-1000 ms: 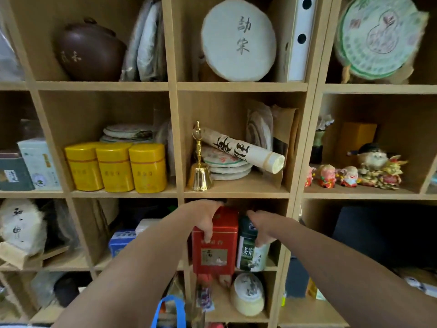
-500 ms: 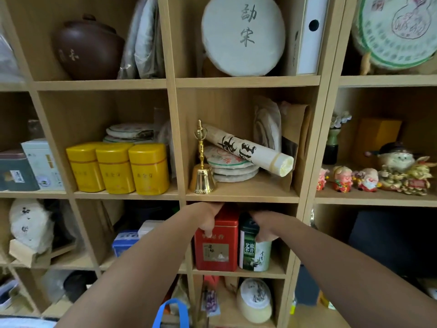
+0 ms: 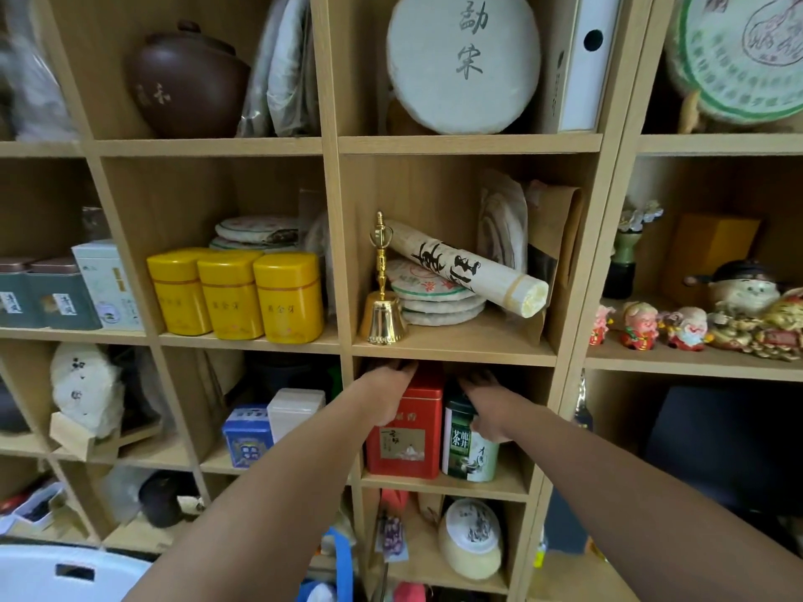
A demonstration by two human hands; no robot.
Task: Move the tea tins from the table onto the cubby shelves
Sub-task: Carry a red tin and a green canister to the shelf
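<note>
Both tins stand in one cubby of the wooden shelf unit (image 3: pixel 452 353), directly under the board that carries the brass bell (image 3: pixel 382 315), with the upright divider close on their left. The left hand (image 3: pixel 384 395) lies over the top front of the red tea tin (image 3: pixel 402 432), fingers draped down its upper face and reaching back under the board above, so little clearance shows over the lid. This tin is a tall rectangular box standing upright, long axis vertical, its pale square label facing out; its base sits near the front lip of the shelf board. Touching it or just beside it on the right stands the green and white tea tin (image 3: pixel 469 449), a shorter round canister, also upright, with dark green bands and printed characters facing forward. The right hand (image 3: pixel 489 412) is wrapped over its top and upper right side, fingers curled on it. To the right of this tin a strip of bare shelf runs to the cubby's right wall, the only free floor there
</note>
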